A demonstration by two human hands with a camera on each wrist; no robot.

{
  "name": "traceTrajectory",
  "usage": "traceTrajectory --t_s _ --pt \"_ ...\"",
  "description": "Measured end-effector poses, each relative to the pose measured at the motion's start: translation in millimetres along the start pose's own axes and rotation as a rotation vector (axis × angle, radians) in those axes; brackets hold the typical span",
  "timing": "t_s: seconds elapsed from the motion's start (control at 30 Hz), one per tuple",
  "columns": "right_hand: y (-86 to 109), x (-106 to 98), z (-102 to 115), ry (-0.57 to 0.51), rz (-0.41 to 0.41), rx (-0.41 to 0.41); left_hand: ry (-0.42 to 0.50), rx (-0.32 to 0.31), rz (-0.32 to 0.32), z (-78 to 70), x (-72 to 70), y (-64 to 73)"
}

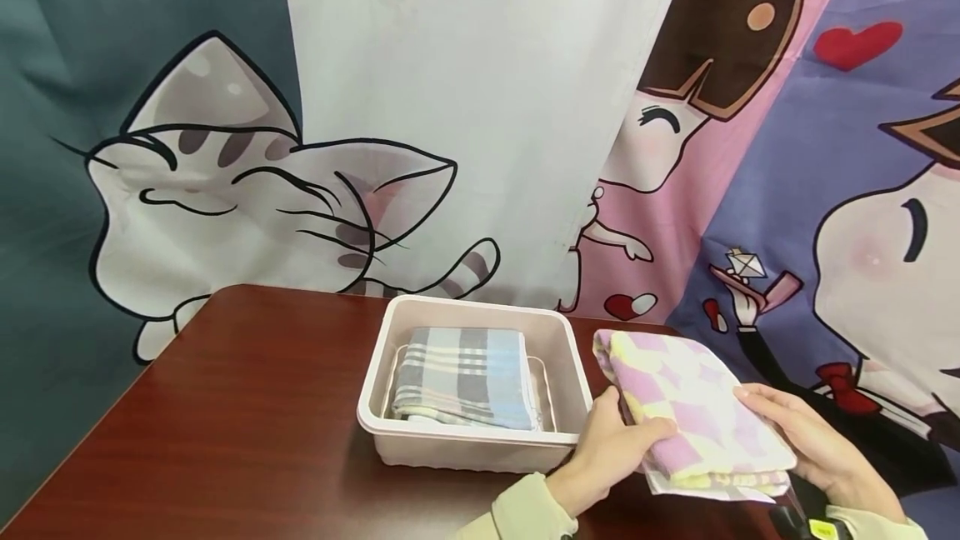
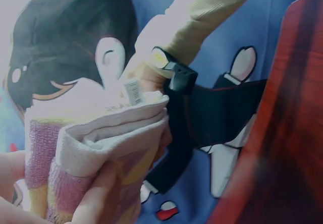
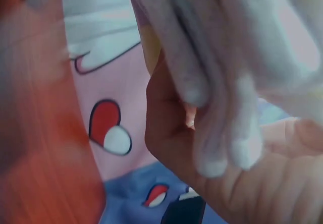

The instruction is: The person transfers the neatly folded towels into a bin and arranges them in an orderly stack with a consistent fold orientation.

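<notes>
Both hands hold up a folded towel [image 1: 697,407] with a purple and pale-yellow pattern, at the right of the head view. My left hand [image 1: 609,444] grips its left edge, thumb on top. On the right edge, my right hand [image 1: 821,440] has its fingers over the upper face, and the right wrist view shows the towel's stacked white folds [image 3: 217,133] within that hand. A barcode label [image 2: 134,93] shows by the towel's white hem in the left wrist view. Left of the towel stands a pale plastic bin [image 1: 480,450] with a folded plaid cloth [image 1: 465,373] inside.
The bin stands on a reddish-brown wooden table [image 1: 225,407], near its back edge. Behind the table hangs a cartoon-printed curtain [image 1: 480,107]. A black wrist device [image 2: 182,78] is strapped at the right sleeve's cuff.
</notes>
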State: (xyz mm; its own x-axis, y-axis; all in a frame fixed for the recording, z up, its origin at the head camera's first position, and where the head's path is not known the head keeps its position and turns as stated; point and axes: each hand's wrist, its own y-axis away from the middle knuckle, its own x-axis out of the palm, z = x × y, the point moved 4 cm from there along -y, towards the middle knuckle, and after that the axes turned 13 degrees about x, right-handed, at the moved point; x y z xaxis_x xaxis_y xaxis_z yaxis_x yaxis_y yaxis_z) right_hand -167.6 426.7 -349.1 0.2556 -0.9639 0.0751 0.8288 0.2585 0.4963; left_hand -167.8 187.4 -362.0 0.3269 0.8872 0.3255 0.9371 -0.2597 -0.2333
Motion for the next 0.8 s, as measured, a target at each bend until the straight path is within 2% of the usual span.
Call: traceTrajectory --t_s 0.27,0.33,0.43,0.57,0.7,0.8 --pt "-9.9 28.3 18.1 0.029 -0.054 -0.006 0.083 -0.071 0.006 -21.7 -27.0 -5.4" --pt "-13.4 35.8 21.8 0.024 -0.063 -0.013 0.105 -0.062 0.012 -26.3 -33.7 -7.0" --pt "-21.0 48.2 28.2 0.020 -0.073 -0.033 0.095 -0.036 0.058 -30.9 -46.0 -11.0" --pt "-35.4 67.6 36.9 0.044 -0.078 -0.060 0.055 -0.050 0.097 -38.1 -68.5 -16.0" --pt "-50.3 86.2 43.7 0.068 -0.119 -0.054 0.096 -0.092 0.092 -52.6 -90.3 -18.0" --pt "-62.6 101.1 51.0 0.079 -0.123 -0.073 0.089 -0.106 0.097 -63.6 -107.4 -20.1"
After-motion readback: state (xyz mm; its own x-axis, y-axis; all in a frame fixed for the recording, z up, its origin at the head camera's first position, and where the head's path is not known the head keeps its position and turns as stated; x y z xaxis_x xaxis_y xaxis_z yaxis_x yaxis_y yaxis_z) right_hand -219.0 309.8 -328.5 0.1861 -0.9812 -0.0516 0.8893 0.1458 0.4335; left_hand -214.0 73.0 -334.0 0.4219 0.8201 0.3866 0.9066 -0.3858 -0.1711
